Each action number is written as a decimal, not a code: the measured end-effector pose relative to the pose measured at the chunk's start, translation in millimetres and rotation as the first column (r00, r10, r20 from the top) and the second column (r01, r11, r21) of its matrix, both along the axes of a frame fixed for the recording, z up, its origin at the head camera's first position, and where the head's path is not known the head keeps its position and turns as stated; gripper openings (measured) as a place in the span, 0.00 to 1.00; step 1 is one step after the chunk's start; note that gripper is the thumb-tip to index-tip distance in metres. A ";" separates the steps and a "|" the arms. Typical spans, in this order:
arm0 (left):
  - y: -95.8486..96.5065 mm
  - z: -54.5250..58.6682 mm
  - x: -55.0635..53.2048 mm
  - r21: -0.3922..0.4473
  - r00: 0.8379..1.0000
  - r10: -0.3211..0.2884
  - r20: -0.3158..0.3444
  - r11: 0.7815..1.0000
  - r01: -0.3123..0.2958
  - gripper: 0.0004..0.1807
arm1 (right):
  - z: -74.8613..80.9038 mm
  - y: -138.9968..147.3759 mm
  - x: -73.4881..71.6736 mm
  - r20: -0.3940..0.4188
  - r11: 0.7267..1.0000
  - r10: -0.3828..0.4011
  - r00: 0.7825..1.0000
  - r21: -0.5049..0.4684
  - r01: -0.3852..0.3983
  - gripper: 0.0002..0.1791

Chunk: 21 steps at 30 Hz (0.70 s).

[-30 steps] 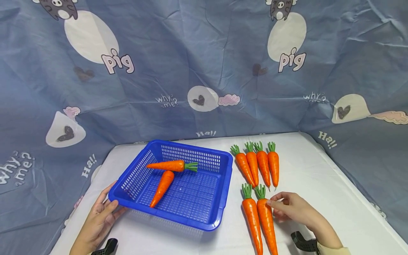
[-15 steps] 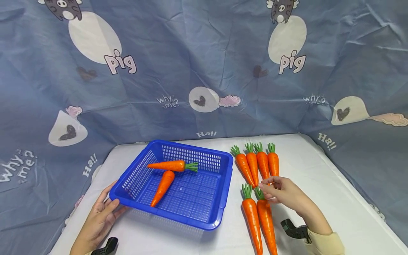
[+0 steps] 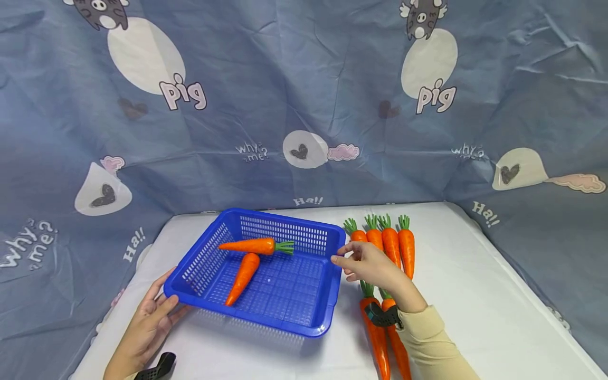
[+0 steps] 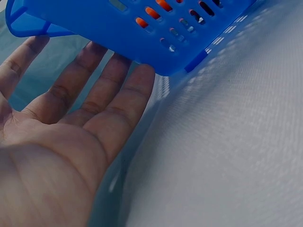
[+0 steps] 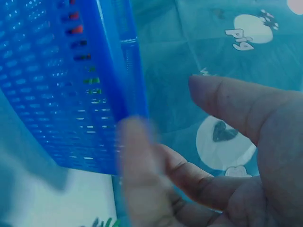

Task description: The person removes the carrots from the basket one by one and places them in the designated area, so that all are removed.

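Observation:
In the head view, a blue plastic basket [image 3: 294, 330] stands on the left, holding one carrot with green tops [image 3: 252, 246] and one carrot without visible tops [image 3: 243, 277]. My left hand [image 3: 149, 330] is at its front-left corner, fairly straight fingers touching the basket wall [image 4: 118, 28] in the left wrist view. At the right rim is my right hand [image 3: 370, 264], thumb and fingers apart, nothing between them. The right wrist view has blurred fingertips [image 5: 137, 137] close to the rim. Two carrots [image 3: 377, 338] near the front are partly covered by the right forearm.
Several more carrots with green tops [image 3: 406, 248] lie in a row behind the right hand, some partly hidden by it. A white cloth [image 3: 484, 295] covers the table. Blue printed fabric [image 3: 304, 105] hangs behind and at both sides.
My right hand has left the front carrots and moved left and away from me to the basket's right rim. The left hand and basket stay nearly in place.

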<state>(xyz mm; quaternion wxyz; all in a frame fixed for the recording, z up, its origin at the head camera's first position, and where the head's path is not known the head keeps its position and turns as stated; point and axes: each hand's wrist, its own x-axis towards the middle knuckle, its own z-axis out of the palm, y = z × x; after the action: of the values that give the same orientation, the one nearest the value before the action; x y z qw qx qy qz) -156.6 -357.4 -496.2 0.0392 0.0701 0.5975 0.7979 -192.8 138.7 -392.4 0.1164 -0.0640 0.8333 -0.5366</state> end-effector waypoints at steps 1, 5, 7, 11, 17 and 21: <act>-0.4 0.1 0.2 0.005 1.000 -0.006 -0.005 1.000 0.006 0.31 | 1.0 -2.8 -1.6 -0.006 1.000 -0.001 1.000 0.006 0.001 0.24; -1.2 0.7 0.9 0.025 0.999 -0.029 -0.025 0.999 0.029 0.31 | 5.3 -10.8 -7.4 0.014 1.000 0.023 1.000 -0.019 -0.023 0.23; -1.2 1.0 1.3 0.029 0.999 -0.035 -0.025 0.999 0.036 0.31 | 7.5 -14.4 -10.3 0.023 0.999 0.037 0.999 -0.033 -0.036 0.23; -0.8 1.6 2.3 0.025 1.000 -0.025 -0.014 0.999 0.025 0.31 | 13.2 -21.7 -15.4 0.026 0.997 0.075 0.997 -0.035 -0.074 0.23; 0.3 2.1 2.6 0.005 1.000 0.001 0.001 1.000 -0.001 0.31 | 19.9 -33.4 -27.6 0.010 0.991 0.135 0.991 -0.005 -0.135 0.21; 1.6 2.5 2.3 -0.005 1.000 0.013 0.006 1.000 -0.013 0.31 | 25.8 -42.8 -37.6 -0.027 0.982 0.187 0.982 0.017 -0.187 0.20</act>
<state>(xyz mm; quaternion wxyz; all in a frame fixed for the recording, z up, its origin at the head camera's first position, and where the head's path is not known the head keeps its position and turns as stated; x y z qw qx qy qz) -154.4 -355.8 -493.7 0.0360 0.0636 0.5998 0.7968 -230.4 95.9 -366.7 0.1548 -0.1486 0.8291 -0.5163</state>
